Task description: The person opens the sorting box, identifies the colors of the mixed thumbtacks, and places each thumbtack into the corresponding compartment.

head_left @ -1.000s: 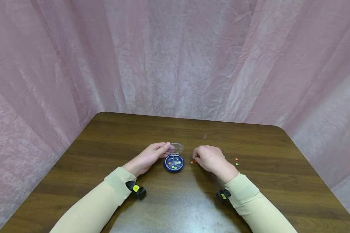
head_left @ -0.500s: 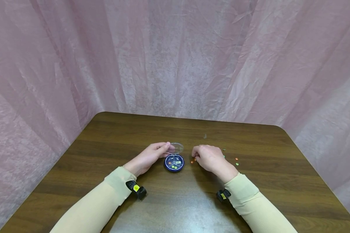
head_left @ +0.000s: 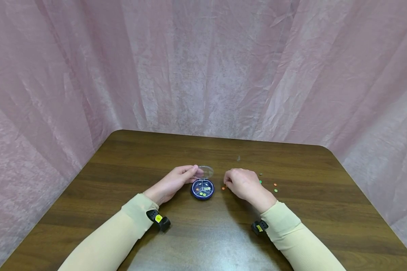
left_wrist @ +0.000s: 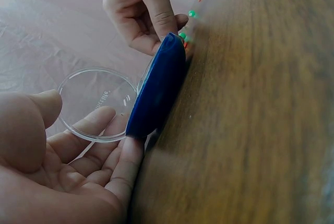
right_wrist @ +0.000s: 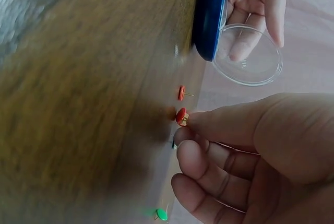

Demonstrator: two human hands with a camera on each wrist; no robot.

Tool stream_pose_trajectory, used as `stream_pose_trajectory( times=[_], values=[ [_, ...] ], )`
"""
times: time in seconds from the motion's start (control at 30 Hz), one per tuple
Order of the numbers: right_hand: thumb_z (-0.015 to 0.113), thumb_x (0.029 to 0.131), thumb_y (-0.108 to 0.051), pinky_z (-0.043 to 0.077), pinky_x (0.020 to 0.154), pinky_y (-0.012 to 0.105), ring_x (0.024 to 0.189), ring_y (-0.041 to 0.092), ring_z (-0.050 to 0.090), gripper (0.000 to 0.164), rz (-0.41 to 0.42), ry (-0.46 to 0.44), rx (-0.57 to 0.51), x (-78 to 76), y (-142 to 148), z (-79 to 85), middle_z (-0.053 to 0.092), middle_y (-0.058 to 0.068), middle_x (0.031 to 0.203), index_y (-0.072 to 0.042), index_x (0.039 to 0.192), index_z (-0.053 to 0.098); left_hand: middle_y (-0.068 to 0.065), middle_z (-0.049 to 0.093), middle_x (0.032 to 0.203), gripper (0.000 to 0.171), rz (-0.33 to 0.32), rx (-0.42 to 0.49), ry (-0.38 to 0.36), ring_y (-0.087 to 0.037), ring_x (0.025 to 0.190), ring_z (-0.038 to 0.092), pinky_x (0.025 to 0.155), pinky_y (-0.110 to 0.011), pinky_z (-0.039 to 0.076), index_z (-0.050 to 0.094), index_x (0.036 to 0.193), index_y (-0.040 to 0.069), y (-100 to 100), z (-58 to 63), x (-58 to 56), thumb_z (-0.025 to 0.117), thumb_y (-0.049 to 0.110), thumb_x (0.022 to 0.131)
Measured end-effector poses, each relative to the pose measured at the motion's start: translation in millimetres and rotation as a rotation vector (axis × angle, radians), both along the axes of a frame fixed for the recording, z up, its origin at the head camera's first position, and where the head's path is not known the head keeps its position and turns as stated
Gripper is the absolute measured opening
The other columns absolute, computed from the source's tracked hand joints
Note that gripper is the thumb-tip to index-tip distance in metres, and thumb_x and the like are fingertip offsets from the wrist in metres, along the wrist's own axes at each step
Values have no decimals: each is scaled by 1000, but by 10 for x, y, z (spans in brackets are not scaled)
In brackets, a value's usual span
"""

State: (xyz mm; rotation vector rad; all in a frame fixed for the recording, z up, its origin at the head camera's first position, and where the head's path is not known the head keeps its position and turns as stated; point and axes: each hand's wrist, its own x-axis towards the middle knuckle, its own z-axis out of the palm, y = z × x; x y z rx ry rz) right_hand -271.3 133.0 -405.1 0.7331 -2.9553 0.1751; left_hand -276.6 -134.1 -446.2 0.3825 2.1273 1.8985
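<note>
A round blue case (head_left: 202,195) with divided compartments and a raised clear lid (left_wrist: 99,110) sits on the table, with several orange, green and pale thumbtacks inside. My left hand (head_left: 176,180) is behind and left of it, fingers spread behind the lid and thumb at its edge; one finger reaches under the blue base. To the right of the case, my right hand (head_left: 244,184) is low over the table. Its thumb and forefinger pinch a red thumbtack (right_wrist: 181,116) by the pin. Another red thumbtack (right_wrist: 181,93) stands on the table close by, between that hand and the case.
Beyond my right hand lie more loose thumbtacks, among them an orange one (head_left: 275,184) and a green one (head_left: 276,190). The brown wooden table (head_left: 149,146) ends at pink curtains (head_left: 203,75) at the back and sides.
My right fingers have shifted slightly around the red thumbtacks, and a green thumbtack beside the hand shows more. The left hand and the case stay in place.
</note>
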Motion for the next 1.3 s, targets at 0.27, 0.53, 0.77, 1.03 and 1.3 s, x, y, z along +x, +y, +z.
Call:
stream_pose_trajectory(
  times=[0.27,0.53,0.77,1.03,1.3],
  values=[
    [81,101,-14,59,71,46,79,16,65,21,3,-6,0,9,-12,-5,68,-7,87,-22,84,71,-17,70,144,49,2,-3,-2,-28,137,64,120,-46,49,71,139,-2,-8,5,7,50,38,120],
    [81,98,-9,62,73,49,87,22,73,14,-2,39,-12,2,13,1,73,-4,92,-20,90,76,-19,69,146,49,-1,2,-2,-28,137,64,120,-46,49,69,141,-4,-7,7,7,50,36,120],
    [81,95,-6,61,70,48,84,22,71,19,20,11,25,25,34,56,71,-4,89,-22,87,77,-16,70,144,48,6,-7,-8,-28,136,64,120,-46,49,70,140,-2,-11,13,11,50,37,120],
    [84,91,-9,60,70,48,82,20,69,17,2,-40,43,53,50,116,71,-5,86,-22,85,74,-15,71,144,49,12,-17,-14,-27,136,64,120,-46,49,71,140,-2,-14,15,9,50,38,120],
    [78,93,-6,56,62,45,69,16,60,29,0,-17,40,58,53,70,62,-9,73,-23,73,65,-13,71,143,47,12,-18,-6,-27,135,64,120,-46,49,72,138,1,0,4,4,51,38,120]
  ],
)
